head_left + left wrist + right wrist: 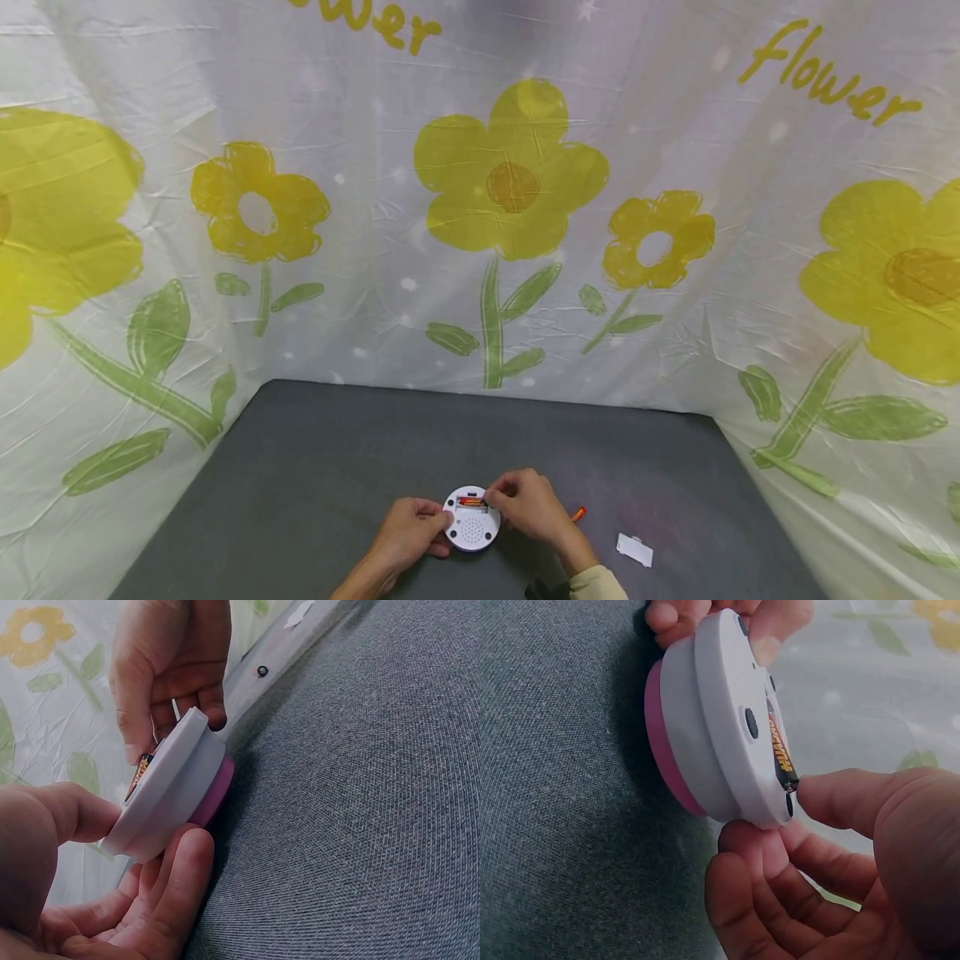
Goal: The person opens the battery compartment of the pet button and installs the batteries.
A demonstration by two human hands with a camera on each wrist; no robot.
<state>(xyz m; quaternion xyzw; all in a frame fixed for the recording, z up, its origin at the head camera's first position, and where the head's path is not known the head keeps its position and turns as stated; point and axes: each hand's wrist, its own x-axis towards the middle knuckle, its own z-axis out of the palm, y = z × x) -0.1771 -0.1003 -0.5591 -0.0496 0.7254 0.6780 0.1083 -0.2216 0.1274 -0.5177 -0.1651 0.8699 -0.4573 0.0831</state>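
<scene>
A round white device (474, 534) is held with its back up, showing a speaker grille, dark feet and an uncovered battery compartment. Its pink underside (662, 742) appears in both wrist views. My left hand (411, 532) grips the device's left edge, thumb on the back and fingers beneath. An orange and black battery (778, 750) lies in the compartment, one end standing slightly proud of the back. At that end, my right hand (527, 505) has its thumb (840, 799) against the battery, while its curled fingers meet the device's rim.
Right of the right hand, a loose orange battery (578, 514) lies on the dark grey tabletop (360, 442). Farther right is a small white battery cover (634, 550). A curtain with yellow flowers (512, 175) hangs round the table's back and sides.
</scene>
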